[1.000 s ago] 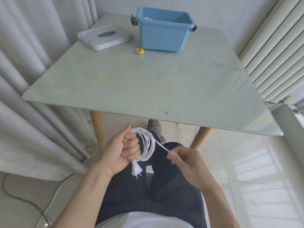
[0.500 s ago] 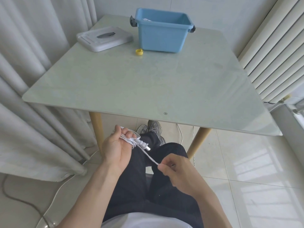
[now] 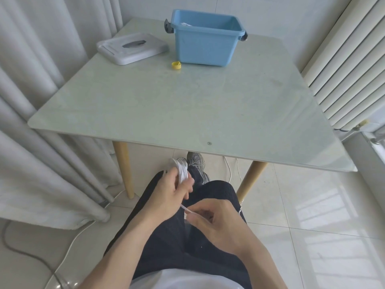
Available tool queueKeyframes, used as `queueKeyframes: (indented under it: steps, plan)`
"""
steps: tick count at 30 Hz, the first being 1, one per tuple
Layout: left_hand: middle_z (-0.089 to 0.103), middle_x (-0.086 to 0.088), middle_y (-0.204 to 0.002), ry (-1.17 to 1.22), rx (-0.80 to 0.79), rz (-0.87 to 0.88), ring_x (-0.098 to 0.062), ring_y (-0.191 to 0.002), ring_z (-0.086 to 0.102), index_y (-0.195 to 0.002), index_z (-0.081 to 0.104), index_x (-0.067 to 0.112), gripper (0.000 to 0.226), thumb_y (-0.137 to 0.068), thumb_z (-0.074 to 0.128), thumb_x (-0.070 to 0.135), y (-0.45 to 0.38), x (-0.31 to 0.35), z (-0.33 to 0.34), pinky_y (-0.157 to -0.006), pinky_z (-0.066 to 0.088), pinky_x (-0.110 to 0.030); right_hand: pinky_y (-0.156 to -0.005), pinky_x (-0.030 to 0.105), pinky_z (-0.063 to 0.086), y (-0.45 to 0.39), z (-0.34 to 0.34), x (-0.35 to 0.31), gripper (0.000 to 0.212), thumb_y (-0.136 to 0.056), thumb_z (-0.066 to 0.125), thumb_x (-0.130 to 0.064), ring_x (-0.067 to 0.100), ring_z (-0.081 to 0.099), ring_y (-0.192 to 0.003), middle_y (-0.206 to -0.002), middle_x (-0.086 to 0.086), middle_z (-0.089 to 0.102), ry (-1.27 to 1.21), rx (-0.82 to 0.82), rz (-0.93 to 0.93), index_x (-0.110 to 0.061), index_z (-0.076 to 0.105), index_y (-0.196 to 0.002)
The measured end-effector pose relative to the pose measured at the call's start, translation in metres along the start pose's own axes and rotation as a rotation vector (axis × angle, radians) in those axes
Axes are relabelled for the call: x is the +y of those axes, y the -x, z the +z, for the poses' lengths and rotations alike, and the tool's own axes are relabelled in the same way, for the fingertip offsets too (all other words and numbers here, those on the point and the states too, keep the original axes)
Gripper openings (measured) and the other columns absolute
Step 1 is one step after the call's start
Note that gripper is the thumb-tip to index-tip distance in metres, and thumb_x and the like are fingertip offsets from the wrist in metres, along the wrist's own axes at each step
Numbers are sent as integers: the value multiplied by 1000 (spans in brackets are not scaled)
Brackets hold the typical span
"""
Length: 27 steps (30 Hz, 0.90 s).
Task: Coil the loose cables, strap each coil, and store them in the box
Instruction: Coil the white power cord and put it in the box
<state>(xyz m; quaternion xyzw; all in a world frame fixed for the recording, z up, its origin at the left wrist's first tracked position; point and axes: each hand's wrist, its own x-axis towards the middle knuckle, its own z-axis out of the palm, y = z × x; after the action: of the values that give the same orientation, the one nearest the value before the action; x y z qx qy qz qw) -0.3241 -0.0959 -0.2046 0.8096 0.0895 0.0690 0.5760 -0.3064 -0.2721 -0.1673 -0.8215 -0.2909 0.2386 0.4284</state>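
Below the table's near edge, over my lap, my left hand (image 3: 168, 192) grips a blurred bundle of coiled white cable (image 3: 181, 171). A short taut stretch of the same cable runs down to my right hand (image 3: 210, 221), which pinches it between thumb and fingers. The blue plastic box (image 3: 205, 45) stands open at the far side of the table, with something white just visible inside. A small yellow strap roll (image 3: 176, 65) lies on the table in front of the box's left corner.
The box's grey lid (image 3: 131, 47) lies left of the box. The pale green table (image 3: 187, 113) has wooden legs. Curtains hang on the left, a radiator stands on the right. More cable trails on the tiled floor (image 3: 325, 215) under the table and at the left.
My left hand has turned over with the coil, and the plug no longer shows. My right hand has moved closer to the left, shortening the loose stretch of cable.
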Motion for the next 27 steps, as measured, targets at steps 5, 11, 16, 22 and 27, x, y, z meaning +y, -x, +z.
queueKeyframes:
  steps: [5,11,16,22,27]
  plan:
    - [54,3,-62,-101,-469,-207,-9,-53,50,-88,51,4,40,-101,52,42,6,-3,-2,-62,46,-26,-63,19,50,0,-12,3,10,-84,79,-25,8,66,-68,-75,-9,72,-65,152,41,-31,73,-80]
    - [35,-10,-61,461,-766,-345,-17,-51,30,-82,55,6,29,-97,52,31,9,6,-16,-57,37,-29,-67,40,54,2,-19,9,23,-75,88,-35,24,68,-70,-71,0,73,-147,123,99,-22,68,-72]
    - [41,-9,-60,601,-610,-411,-20,-52,35,-86,53,4,9,-79,51,10,7,2,-18,-57,36,-32,-67,39,53,3,-23,13,14,-82,82,-31,24,66,-69,-73,-3,72,-109,70,69,-24,71,-76]
    - [41,-9,-65,490,-746,-429,-19,-57,36,-99,54,4,29,-93,48,32,8,0,-15,-61,35,-33,-58,21,47,-2,-16,10,15,-89,75,-27,7,59,-60,-69,-9,69,-106,165,40,-24,66,-77]
    - [28,-3,-61,474,-868,-419,-17,-54,18,-87,59,11,36,-95,44,44,6,12,-22,-54,25,-28,-53,16,40,-5,-8,5,19,-85,78,-31,3,51,-55,-65,-4,66,-175,282,40,-22,65,-74]
